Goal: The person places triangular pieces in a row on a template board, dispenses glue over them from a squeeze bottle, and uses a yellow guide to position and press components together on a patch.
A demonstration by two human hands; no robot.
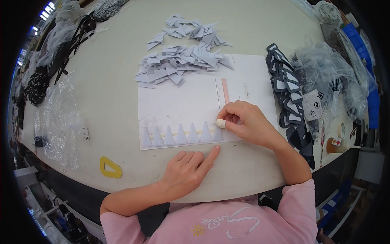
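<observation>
Pale-grey triangular pieces [180, 136] are lining a flat white board's [178, 103] near edge, seven down; a loose heap [172, 63] is waiting beyond. The right hand [245, 120] is pinching at the seventh, grip unclear; the empty left hand [185, 174] is pointing.

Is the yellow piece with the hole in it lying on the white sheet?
No, the yellow piece lies on the table, to the left of the white sheet and apart from it.
</observation>
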